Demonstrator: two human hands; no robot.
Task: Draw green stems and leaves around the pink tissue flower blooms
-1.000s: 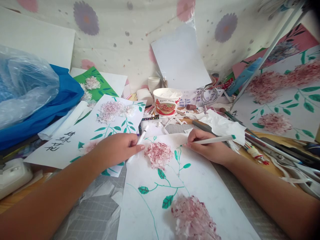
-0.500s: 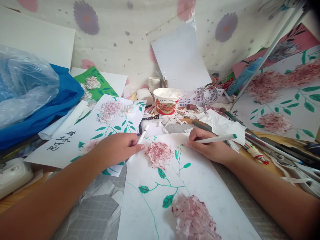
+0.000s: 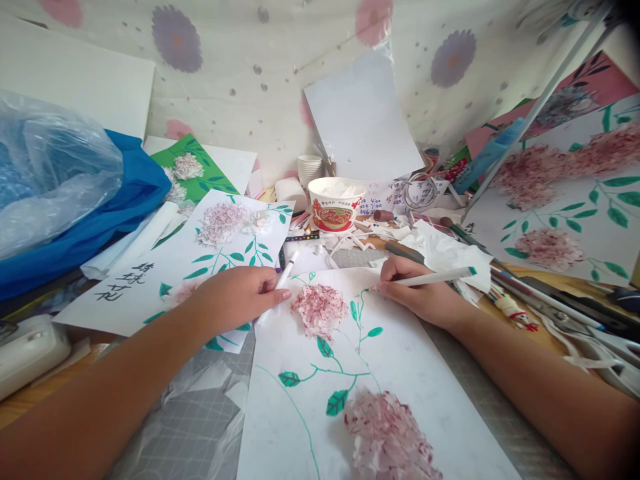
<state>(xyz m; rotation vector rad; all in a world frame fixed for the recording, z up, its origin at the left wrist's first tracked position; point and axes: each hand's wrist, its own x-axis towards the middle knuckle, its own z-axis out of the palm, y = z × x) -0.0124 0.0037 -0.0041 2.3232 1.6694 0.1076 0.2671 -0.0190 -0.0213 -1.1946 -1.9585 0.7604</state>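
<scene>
My right hand [image 3: 420, 287] is closed round a white marker [image 3: 437, 276] with a green end. Its tip is hidden by the fingers, near a thin green stem on the white paper [image 3: 435, 407]. At the paper's left edge, my left hand [image 3: 247, 293] is closed with a second white marker [image 3: 287, 272] between thumb and fingers. The paper bears a raised pink-and-white petal flower [image 3: 319, 311], a larger one [image 3: 387, 433] nearer me, and green drawn leaves [image 3: 337, 402]. Some leaves have dark veins; a long green curve runs down the left side.
A grey cutting mat [image 3: 195, 420] lies under the paper. Another flower picture [image 3: 130, 307] lies left, beside a blue bag [image 3: 135, 173]. Behind stands a paper bowl [image 3: 336, 203] among scraps. Crumpled tissue [image 3: 450, 250] and several tools [image 3: 560, 300] lie right.
Both hands keep their places on the paper and their hold on the markers. Only the camera view has shifted very slightly.
</scene>
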